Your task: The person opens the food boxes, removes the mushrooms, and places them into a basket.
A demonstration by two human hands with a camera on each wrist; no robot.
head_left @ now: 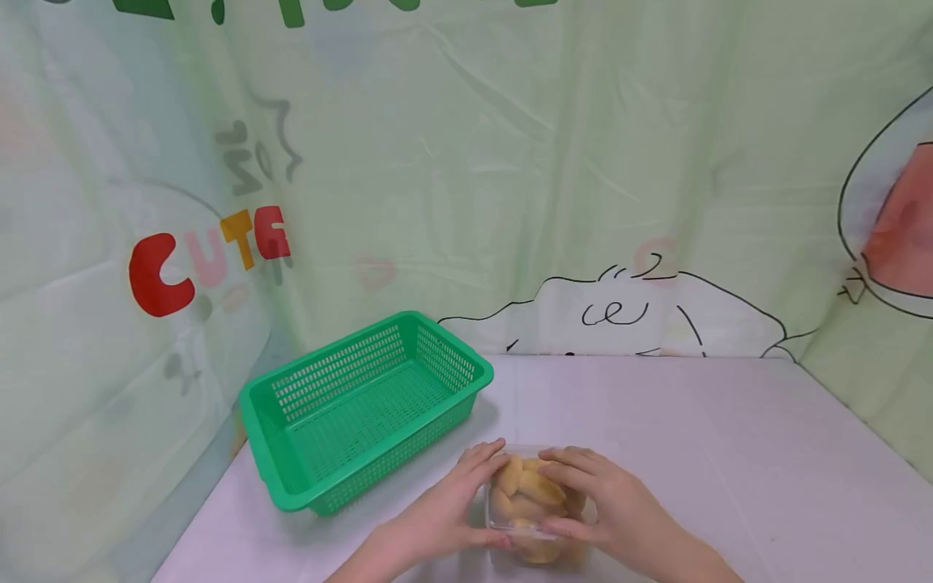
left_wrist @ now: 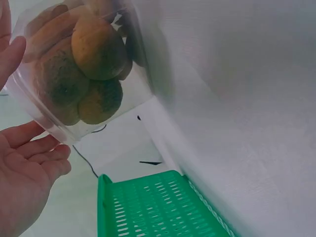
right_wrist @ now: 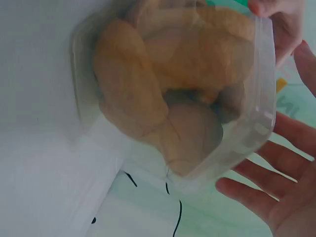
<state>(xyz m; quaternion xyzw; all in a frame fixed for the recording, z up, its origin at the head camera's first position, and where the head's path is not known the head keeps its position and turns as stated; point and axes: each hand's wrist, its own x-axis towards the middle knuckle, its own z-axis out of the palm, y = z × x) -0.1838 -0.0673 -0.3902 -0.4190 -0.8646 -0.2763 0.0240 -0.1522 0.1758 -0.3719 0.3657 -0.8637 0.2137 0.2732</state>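
A clear plastic container (head_left: pixel 530 532) stands on the table in the head view, low and right of centre. Golden-brown rounded pieces (head_left: pixel 541 487), which look like small bread rolls, fill much of it. My left hand (head_left: pixel 446 508) grips its upper left side, thumb at the front and fingers toward the back. From the opposite side my right hand (head_left: pixel 618 504) holds it the same way. The left wrist view shows the rolls (left_wrist: pixel 98 47) through the wall, some with darker patches. In the right wrist view, fingertips (right_wrist: pixel 228 187) lie right at the container's rim (right_wrist: pixel 266 79).
A green plastic basket (head_left: pixel 321 494) with slotted sides sits on the table, left of and behind the container. The pale table (head_left: pixel 692 453) extends to the right. Behind stands a light green printed curtain (head_left: pixel 496 162), which also closes off the left side.
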